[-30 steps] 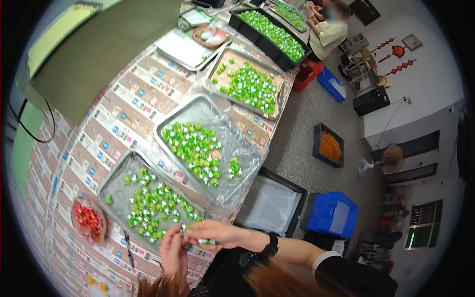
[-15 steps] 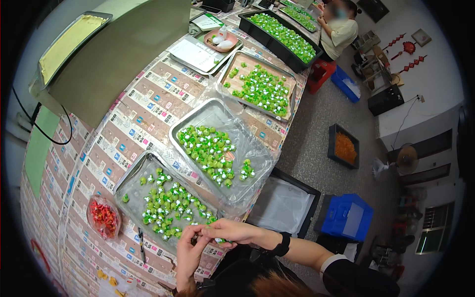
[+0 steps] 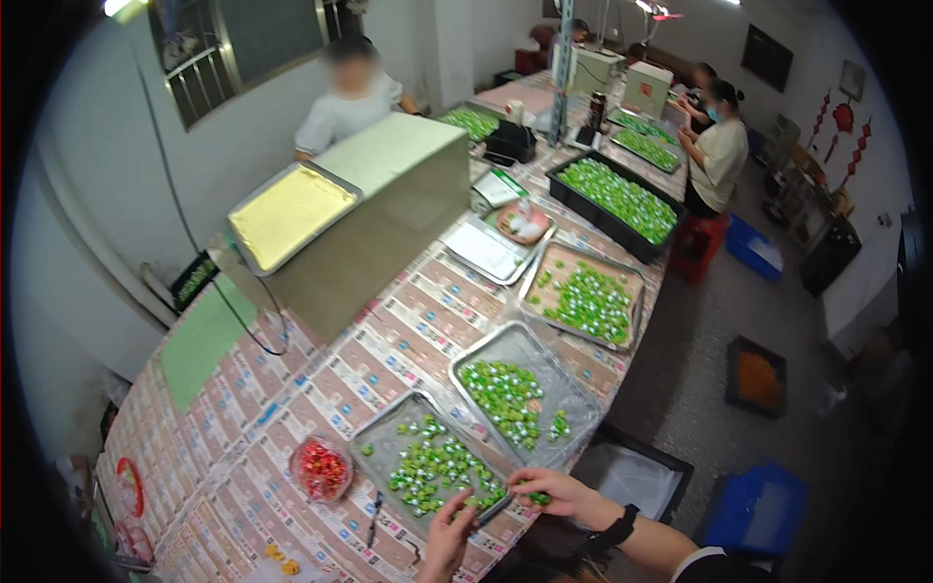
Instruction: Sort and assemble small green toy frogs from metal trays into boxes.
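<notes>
My right hand is closed, pinching a small green piece by the near right corner of the nearest metal tray. My left hand is at that tray's near edge, a little apart from the right one, with its fingers bent and parted and nothing plain between them. Many small round green-and-white pieces lie loose in this tray. Just beyond it, a second metal tray lined with clear plastic holds more of them in a heap and a small cluster.
Left of the near tray are a bag of red pieces and a pen. Farther off stand a third tray, a black crate of green pieces and a big box bearing a yellow-lined tray. Several people sit around the table.
My hands were together over the small green piece and are now apart, with the piece in the right hand. The view has tilted up, bringing the far table and more people into sight.
</notes>
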`<state>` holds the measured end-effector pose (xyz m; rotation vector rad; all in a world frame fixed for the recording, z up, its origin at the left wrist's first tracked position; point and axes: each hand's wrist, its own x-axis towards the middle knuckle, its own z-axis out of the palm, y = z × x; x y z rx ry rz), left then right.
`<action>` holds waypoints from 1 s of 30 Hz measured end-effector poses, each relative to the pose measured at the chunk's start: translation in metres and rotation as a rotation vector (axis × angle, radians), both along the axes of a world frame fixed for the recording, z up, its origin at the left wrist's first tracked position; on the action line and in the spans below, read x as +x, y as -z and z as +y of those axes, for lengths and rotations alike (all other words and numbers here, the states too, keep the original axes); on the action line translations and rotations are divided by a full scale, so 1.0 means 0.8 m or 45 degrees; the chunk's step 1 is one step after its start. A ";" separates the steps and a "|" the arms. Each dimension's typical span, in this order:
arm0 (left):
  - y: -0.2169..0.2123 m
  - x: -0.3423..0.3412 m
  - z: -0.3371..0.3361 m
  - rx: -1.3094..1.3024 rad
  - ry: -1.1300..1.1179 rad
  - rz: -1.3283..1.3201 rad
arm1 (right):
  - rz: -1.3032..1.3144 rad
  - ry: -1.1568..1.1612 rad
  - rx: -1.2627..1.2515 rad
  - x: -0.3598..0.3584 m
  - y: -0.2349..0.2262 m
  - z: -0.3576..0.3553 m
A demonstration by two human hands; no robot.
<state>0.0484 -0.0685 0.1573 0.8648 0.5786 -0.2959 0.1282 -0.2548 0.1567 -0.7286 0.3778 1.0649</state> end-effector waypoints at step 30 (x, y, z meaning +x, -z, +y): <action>-0.049 -0.039 -0.052 -0.227 -0.041 0.036 | -1.606 -0.058 -0.867 -0.077 -0.074 0.011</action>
